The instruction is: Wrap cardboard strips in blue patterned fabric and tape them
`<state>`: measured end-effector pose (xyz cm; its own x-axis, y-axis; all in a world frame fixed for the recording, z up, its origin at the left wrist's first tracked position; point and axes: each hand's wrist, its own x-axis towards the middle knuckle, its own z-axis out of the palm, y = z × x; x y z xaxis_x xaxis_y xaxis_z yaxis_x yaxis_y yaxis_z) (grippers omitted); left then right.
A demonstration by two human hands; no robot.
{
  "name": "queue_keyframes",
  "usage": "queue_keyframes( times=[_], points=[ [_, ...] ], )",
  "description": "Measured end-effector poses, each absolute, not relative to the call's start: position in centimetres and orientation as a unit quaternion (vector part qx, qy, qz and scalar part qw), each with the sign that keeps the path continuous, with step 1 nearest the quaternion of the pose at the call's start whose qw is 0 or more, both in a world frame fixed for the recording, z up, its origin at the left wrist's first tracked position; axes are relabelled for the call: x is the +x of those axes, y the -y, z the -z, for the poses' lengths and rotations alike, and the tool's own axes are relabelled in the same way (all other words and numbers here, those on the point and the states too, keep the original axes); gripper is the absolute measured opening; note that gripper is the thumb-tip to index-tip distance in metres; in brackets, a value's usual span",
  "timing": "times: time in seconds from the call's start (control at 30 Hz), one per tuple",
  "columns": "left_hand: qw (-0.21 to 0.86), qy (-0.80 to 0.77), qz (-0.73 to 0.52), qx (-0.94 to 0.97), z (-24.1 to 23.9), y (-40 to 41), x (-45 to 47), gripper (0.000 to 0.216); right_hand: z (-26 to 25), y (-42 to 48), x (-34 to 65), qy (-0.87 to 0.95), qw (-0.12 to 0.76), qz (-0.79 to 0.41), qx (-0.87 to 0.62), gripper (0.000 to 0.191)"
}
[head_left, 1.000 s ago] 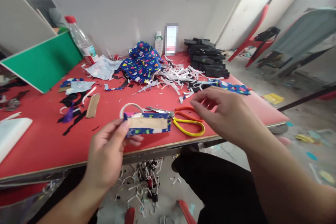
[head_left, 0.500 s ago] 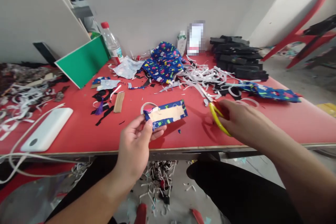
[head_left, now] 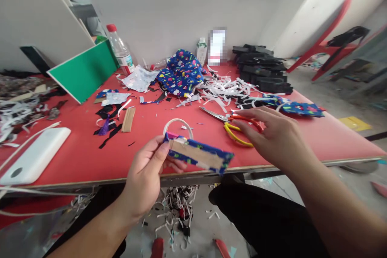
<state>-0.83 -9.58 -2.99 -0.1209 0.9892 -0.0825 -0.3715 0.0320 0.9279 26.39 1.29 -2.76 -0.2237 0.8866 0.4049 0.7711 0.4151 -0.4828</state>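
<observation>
My left hand (head_left: 148,169) pinches one end of a fabric-covered strip (head_left: 198,154), dark blue with a colourful print and a tan panel along its face. A white loop (head_left: 179,120) stands up behind the held end. The strip tilts down to the right over the table's front edge, its far end a little blurred. A pair of scissors (head_left: 229,123) with red and yellow handles lies on the red table, blades pointing up and left. Just over the handles hovers my right hand (head_left: 273,135), its fingers apart and holding nothing.
Printed blue cloth (head_left: 181,73) is heaped at the back beside white strip scraps (head_left: 225,88). Black folded pieces (head_left: 263,68) are stacked at the back right. On the left are a white power bank (head_left: 39,153), a green board (head_left: 84,72) and a bottle (head_left: 121,52).
My right hand has let go of the scissors, which now lie on the table. In my left hand the strip has swung from tilting up to tilting down at its right end.
</observation>
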Motion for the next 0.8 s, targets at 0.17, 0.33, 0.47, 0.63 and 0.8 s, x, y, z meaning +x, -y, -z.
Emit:
queue_keyframes(
  times=[0.17, 0.33, 0.47, 0.63, 0.8],
  points=[
    [0.673, -0.375, -0.549, 0.324, 1.9, 10.3, -0.6, 0.017, 2.4, 1.4, 23.4, 0.782, 0.398, -0.358, -0.319, 0.04],
    [0.659, -0.426, -0.547, 0.292, 1.0, 10.3, -0.4, 0.027, 3.0, 2.6, 21.4, 0.759, 0.432, -0.423, -0.244, 0.049],
    [0.627, -0.447, -0.57, 0.287, 1.5, 9.8, -0.6, 0.026, 3.2, 2.7, 20.9, 0.64, 0.453, -0.544, -0.3, 0.035],
    [0.537, -0.458, -0.589, 0.393, 2.4, 9.7, -1.1, 0.016, 2.9, 2.5, 21.5, 0.724, 0.523, -0.336, -0.298, 0.027],
    [0.432, -0.496, -0.53, 0.535, 2.3, 10.5, -1.0, 0.024, 2.7, 2.8, 21.7, 0.807, 0.469, -0.276, -0.229, 0.025]
  ],
)
